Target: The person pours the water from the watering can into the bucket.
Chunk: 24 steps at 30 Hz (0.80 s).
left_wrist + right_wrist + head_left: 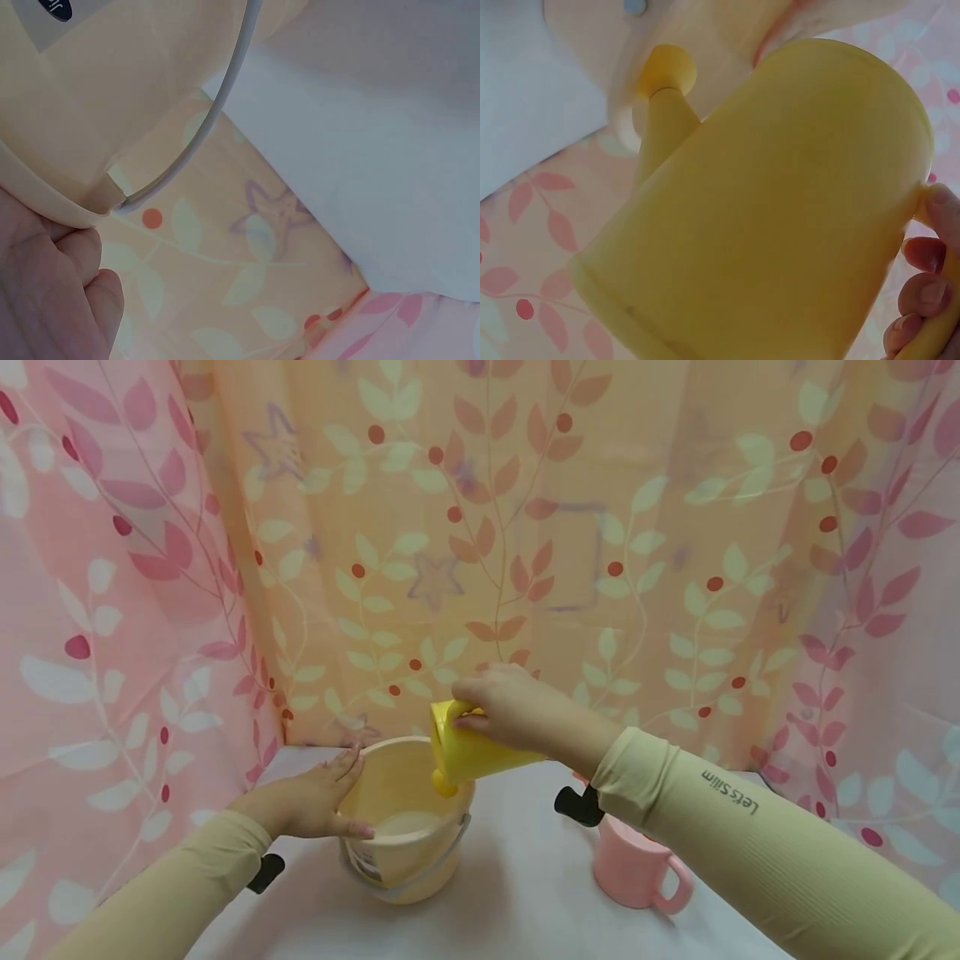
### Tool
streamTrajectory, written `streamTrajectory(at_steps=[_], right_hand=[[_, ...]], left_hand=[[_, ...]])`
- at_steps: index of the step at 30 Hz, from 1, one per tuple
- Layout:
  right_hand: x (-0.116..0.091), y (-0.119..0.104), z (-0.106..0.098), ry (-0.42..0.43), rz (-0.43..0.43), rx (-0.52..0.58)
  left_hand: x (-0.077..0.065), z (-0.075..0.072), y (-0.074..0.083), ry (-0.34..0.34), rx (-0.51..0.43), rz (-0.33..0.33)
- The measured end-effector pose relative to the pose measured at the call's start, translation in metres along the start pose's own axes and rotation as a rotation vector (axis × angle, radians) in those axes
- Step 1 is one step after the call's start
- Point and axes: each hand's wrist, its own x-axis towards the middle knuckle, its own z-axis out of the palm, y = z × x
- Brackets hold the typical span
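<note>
A pale yellow bucket (412, 868) with a grey handle stands upright on the white surface. My left hand (318, 793) rests on its left rim, fingers spread toward the back and thumb along the front edge. In the left wrist view that hand (52, 285) touches the rim beside the bucket wall (97, 105). My right hand (525, 710) grips the handle of a yellow toy watering can (480, 756), tipped so that its round spout head points down into the bucket. The right wrist view shows fingers (926, 292) curled round the can's handle. Whether liquid flows cannot be seen.
To the right, a pink mug (633, 864) stands on the white table surface (525, 877), its top partly hidden by my right forearm. Leaf-patterned curtains (480, 527) enclose the back and both sides. A black wrist mount (579, 806) hangs under my right wrist.
</note>
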Motion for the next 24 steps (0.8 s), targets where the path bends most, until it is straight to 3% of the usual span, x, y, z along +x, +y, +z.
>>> streamTrajectory(at_steps=[11,19,24], right_hand=[[-0.003,0.0,0.007,0.025,-0.051,0.002],[-0.003,0.003,0.009,0.038,-0.084,0.016],[-0.004,0.005,0.01,0.039,-0.101,0.01]], left_hand=[[-0.003,-0.005,0.009,-0.019,-0.049,0.009],[-0.006,-0.009,0.011,-0.023,-0.035,-0.012],[-0.005,-0.009,0.009,-0.008,-0.056,0.014]])
